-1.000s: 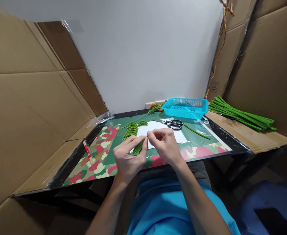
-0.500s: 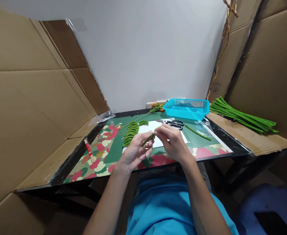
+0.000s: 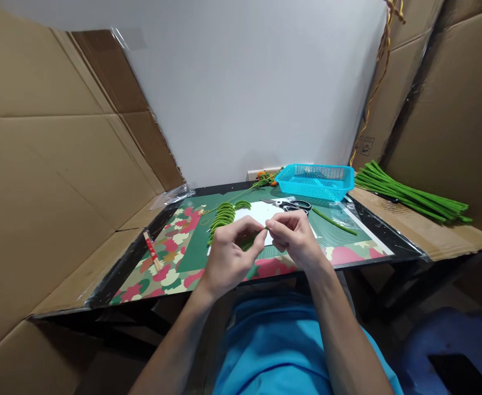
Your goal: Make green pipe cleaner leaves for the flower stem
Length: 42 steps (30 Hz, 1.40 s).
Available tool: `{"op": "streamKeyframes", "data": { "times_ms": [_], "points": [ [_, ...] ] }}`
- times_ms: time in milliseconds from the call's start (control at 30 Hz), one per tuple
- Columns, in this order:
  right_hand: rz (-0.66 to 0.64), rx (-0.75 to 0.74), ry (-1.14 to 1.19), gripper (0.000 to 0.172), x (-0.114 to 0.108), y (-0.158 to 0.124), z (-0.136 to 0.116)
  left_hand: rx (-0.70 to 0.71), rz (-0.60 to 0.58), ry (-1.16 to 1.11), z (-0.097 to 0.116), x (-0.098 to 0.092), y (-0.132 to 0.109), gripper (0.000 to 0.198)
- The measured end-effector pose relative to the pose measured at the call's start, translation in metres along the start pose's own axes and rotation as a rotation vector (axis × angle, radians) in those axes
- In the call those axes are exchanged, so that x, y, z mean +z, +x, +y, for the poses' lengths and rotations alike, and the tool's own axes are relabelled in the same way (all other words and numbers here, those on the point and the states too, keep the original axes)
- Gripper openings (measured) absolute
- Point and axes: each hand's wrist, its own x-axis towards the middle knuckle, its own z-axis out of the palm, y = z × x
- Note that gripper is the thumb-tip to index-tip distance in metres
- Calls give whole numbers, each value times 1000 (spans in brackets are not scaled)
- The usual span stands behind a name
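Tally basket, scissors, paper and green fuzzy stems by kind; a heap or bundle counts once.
Turquoise plastic mesh basket: 1
Black-handled scissors: 1
White paper sheet: 1
Bundle of green fuzzy stems: 1
Single straight green stem: 1
Heap of bent green loops: 1
Green piece between left hand and right hand: 1
Total: 7

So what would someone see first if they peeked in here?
Right in the middle, the left hand and right hand pinch a short green fuzzy stick between them, over the flowery mat. Just behind lies a pile of curved green pieces. At the back, a bright blue basket sits beside a big bundle of long green sticks.
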Motion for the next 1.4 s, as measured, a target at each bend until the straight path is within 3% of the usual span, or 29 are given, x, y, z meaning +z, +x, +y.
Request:
{"op": "streamKeyframes", "data": {
  "times_ms": [67,133,200,267,367,500,667,767,867,1033,1100,1267,1400],
  "points": [
    [14,93,121,42,2,0,-3,169,42,272,0,-1,-2,12],
    [33,150,185,43,3,1,-6,273,7,448,-5,-4,-3,12],
    [51,145,175,43,3,1,-7,329,-25,520,-10,-4,-1,15],
    [61,76,92,43,3,2,-7,337,32,483,-14,-2,0,15],
    [82,-88,-132,41,1,2,-6,166,141,220,-16,3,0,18],
    [125,-212,-327,36,-1,-1,-6,-206,-8,-239,-16,3,-2,36],
    [135,-258,-402,33,-4,-2,-5,-389,-19,-526,-19,3,-3,35],
    [154,-277,-452,34,-6,-1,-4,-390,-42,-592,-23,7,-4,33],
    [184,-230,-377,39,-7,1,-1,-294,-28,-515,-26,14,-5,31],
    [261,-125,-207,43,-4,7,6,-60,193,-194,-23,25,-9,29],
    [272,-145,-225,42,-2,8,6,-77,236,-179,-21,26,-8,31],
    [215,-215,-292,38,-3,6,3,-245,101,-314,-26,20,-9,43],
    [180,-227,-299,33,-8,6,3,-259,83,-344,-34,19,-13,42]
  ]
}}
